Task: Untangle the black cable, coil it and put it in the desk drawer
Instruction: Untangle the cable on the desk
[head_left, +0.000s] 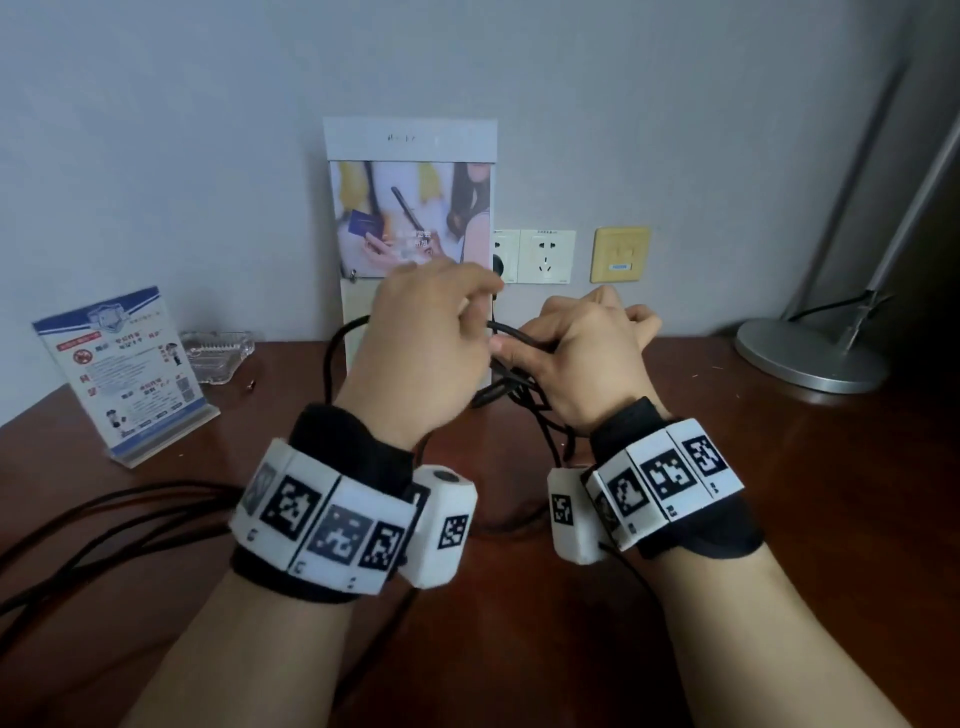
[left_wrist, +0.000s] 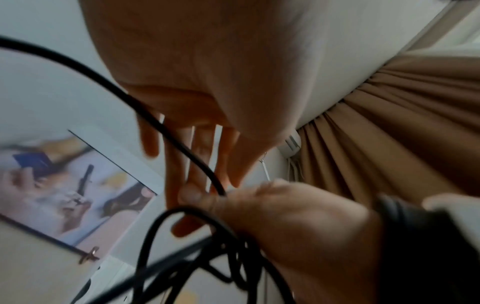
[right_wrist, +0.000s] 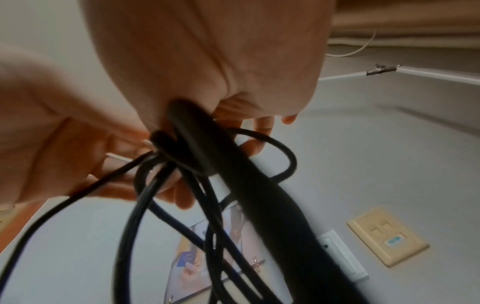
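1. Black cable (head_left: 511, 387): I see it bunched in loops at the frame's centre, above the desk (head_left: 779, 519), more strands trailing to the lower left.
2. My right hand (head_left: 582, 358) clasps the tangled bundle.
3. My left hand (head_left: 431, 332) pinches a single strand just beside it.

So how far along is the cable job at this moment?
Early. Nothing is finished: the black cable hangs in a tangled bunch gripped by the right hand, while the left hand holds one strand. More cable trails loose over the desk. Coiling and stowing remain; no drawer is visible.
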